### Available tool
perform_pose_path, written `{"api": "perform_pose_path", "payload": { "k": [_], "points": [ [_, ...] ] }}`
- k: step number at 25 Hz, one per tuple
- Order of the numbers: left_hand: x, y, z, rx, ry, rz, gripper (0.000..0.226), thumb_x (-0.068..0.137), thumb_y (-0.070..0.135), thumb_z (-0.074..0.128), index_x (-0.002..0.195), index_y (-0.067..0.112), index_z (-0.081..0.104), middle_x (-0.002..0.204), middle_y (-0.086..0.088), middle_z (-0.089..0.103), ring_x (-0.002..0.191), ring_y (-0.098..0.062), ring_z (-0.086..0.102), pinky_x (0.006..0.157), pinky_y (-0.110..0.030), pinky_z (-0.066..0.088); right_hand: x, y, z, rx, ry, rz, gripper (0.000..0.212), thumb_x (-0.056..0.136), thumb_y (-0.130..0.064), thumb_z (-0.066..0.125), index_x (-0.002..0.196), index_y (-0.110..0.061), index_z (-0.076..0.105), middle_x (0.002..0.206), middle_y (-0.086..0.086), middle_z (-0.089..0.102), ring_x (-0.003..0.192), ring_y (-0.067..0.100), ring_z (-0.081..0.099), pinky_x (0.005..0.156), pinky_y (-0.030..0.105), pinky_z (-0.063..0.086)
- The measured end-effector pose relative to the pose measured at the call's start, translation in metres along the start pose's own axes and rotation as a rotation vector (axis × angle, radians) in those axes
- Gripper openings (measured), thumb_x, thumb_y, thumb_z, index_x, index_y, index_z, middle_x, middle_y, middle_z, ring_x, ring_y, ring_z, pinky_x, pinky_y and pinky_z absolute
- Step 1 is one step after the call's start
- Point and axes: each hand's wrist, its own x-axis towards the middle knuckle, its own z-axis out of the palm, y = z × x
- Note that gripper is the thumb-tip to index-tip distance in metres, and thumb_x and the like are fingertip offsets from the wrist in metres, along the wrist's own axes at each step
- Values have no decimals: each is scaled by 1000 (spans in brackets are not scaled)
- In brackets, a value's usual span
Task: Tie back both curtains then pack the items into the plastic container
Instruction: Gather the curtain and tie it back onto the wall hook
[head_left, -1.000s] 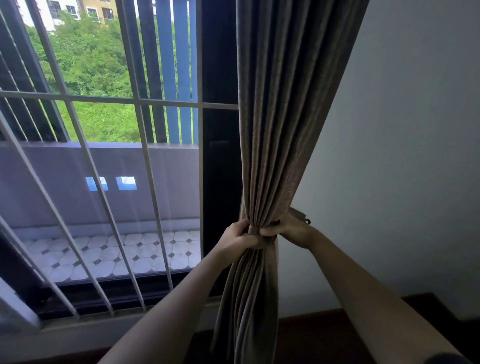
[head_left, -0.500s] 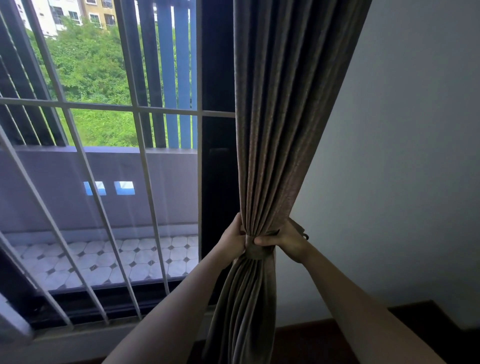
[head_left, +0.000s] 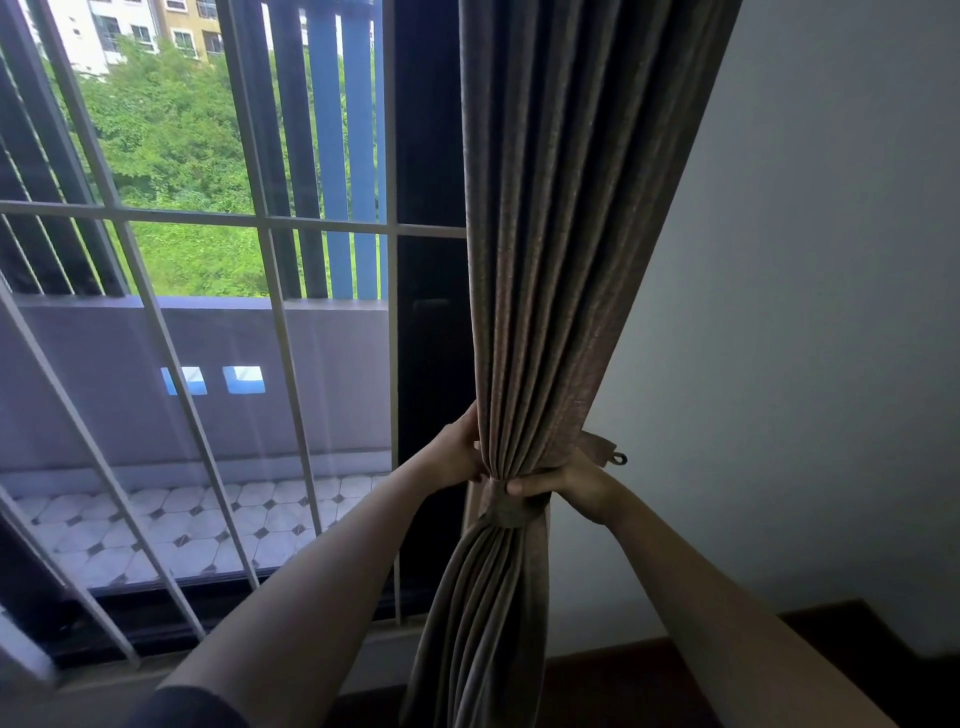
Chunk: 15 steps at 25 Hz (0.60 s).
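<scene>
Head view: left hand (head_left: 456, 458) fingers curled gripping curtain (head_left: 561, 260); right hand (head_left: 571, 491) fingers pinching tieback (head_left: 508, 510).

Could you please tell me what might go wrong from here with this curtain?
The right hand grips the tieback band; released early, it may slide down the curtain and free the folds the left hand gathers. Whether the ring near the wall is hooked is unclear; if not, the band could drop.
</scene>
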Motion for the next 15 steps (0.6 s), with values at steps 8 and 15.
{"api": "perform_pose_path", "payload": {
  "k": [8,15],
  "points": [
    [1,11,0,239,42,91,35,82,5,67,114,0,55,95,2,57,90,-20,60,78,-23,51,-3,-3,-1,29,43,-3,49,62,-5,78,105,-25,64,103,-15,70,102,2,62,80,11,48],
    [3,20,-7,406,40,237,38,63,12,83,93,-7,68,95,-32,63,85,-48,61,72,-37,45,-2,0,-1,25,34,-7,48,59,-12,78,105,-21,64,100,-14,71,102,4,62,82,15,48]
  ]
}}
